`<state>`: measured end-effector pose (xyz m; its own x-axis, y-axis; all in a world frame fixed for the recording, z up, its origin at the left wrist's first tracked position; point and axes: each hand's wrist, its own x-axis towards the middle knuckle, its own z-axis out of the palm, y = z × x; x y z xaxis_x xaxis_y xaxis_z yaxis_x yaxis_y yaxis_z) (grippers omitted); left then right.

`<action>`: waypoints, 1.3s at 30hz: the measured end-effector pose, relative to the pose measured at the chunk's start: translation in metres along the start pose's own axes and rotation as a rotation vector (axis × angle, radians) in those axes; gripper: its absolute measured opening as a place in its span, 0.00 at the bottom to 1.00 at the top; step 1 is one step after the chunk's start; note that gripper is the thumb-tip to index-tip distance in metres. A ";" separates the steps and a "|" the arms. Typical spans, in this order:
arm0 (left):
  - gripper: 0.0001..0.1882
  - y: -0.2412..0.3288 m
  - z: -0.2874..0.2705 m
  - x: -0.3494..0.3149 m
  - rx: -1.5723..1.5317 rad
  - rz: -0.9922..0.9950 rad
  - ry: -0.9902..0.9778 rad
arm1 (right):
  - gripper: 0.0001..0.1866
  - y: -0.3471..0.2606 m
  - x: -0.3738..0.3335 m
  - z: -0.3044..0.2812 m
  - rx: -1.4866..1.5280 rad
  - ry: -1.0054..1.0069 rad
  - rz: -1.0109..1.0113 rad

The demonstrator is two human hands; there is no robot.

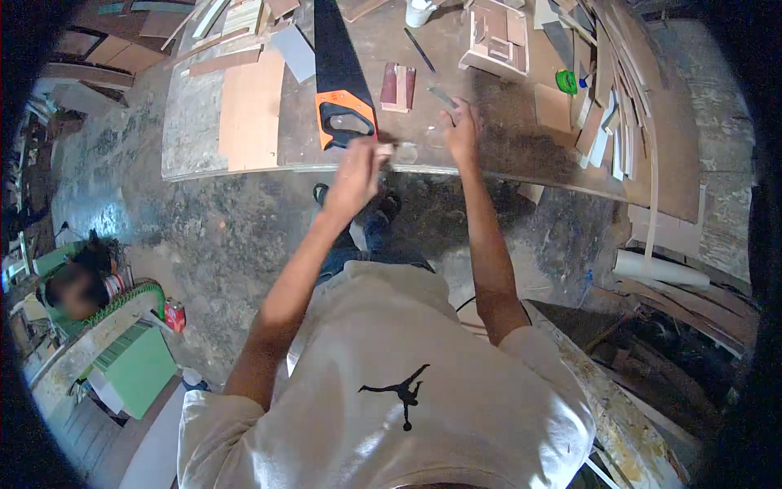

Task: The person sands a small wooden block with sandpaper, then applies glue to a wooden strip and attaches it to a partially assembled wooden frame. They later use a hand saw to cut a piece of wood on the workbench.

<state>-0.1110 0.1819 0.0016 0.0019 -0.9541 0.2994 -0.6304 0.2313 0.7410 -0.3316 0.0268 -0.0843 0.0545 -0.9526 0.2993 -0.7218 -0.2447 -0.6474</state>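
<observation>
My left hand [356,174] is closed at the near edge of the workbench, just below the handle of a handsaw [336,50]. A small pale piece of wood [384,150] shows at its fingertips. Farther right, my right hand [462,133] is closed around a flat, narrow grey blade-like tool [442,98], which points away to the upper left; its exact kind is unclear. The saw lies flat, its orange and black handle toward me. Between the saw and my right hand rests a dark red rectangular block with a pale wooden strip [398,87].
Wood strips and offcuts [611,122] crowd the right side of the workbench [305,151]. A small wooden box [495,39], a white cup [419,14], a dark pencil-like stick [419,49] and a green object [566,81] lie farther back. Flat boards [251,114] cover the left side.
</observation>
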 end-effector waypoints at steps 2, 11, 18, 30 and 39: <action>0.15 -0.004 0.027 0.011 -0.092 0.111 -0.113 | 0.24 0.010 0.005 0.004 -0.031 -0.002 -0.059; 0.13 -0.062 0.010 0.003 0.292 -0.016 0.130 | 0.25 0.002 0.009 -0.003 -0.114 0.029 -0.055; 0.13 -0.065 0.013 0.001 0.099 -0.157 0.088 | 0.22 0.011 0.026 0.007 0.068 -0.202 0.183; 0.07 -0.051 0.008 0.007 -0.071 -0.335 0.095 | 0.05 -0.097 -0.047 -0.014 0.215 -0.095 0.024; 0.10 -0.057 0.011 0.009 -0.090 -0.391 0.080 | 0.14 -0.138 -0.095 0.014 0.305 -0.119 -0.079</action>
<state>-0.0835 0.1581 -0.0445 0.2909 -0.9563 0.0277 -0.4998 -0.1272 0.8567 -0.2275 0.1480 -0.0330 0.1946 -0.9387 0.2845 -0.4737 -0.3439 -0.8108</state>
